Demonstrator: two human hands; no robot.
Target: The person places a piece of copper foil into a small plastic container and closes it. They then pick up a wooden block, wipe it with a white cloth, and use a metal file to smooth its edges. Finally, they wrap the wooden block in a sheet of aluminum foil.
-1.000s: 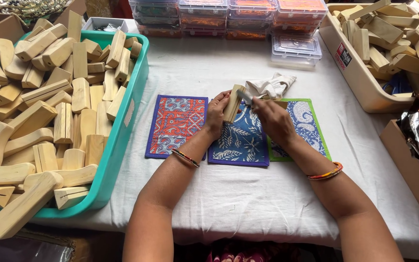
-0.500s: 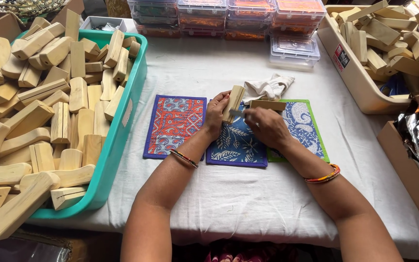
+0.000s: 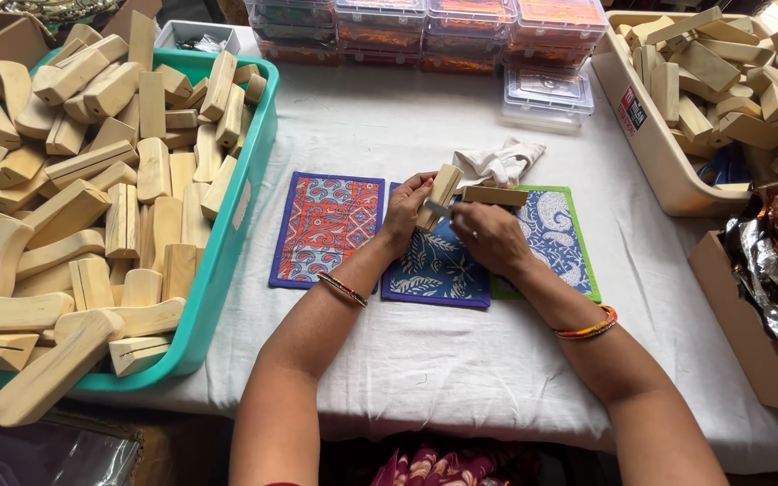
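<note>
- A person seated at a bench (image 3: 425,378) draped in white cloth works over three small printed mats, seen from a head-worn camera looking down.
- The left hand (image 3: 405,209) has its grip closed around a pale wooden block (image 3: 443,191), held tilted, its upper end leaning away from the person, above the blue leaf-print mat (image 3: 434,270).
- The right hand (image 3: 490,236) is closed, fingers curled, pinching a small thin grey piece (image 3: 438,208) against the side of that block; what the piece is cannot be told.
- A second wooden block (image 3: 494,195) lies level just beyond the right hand's knuckles; whether the hand touches it or it rests on the mats cannot be told.
- The orange-and-blue patterned mat (image 3: 328,227) lies to the left of the blue one, and a green-edged blue mat (image 3: 556,238) to the right, partly under the right wrist.
- A crumpled white cloth (image 3: 500,162) sits just behind the hands.
- Both wrists carry striped bangles.
- A teal plastic tub (image 3: 227,261) on the left edge of the bench is heaped with similar pale wooden blocks.
- A cream crate (image 3: 650,153) at the far right holds more of the same.
- Stacked clear lidded boxes (image 3: 547,90) line the far edge, some with orange contents.
- Crinkled brown foil (image 3: 767,261) fills a cardboard box at the right.
</note>
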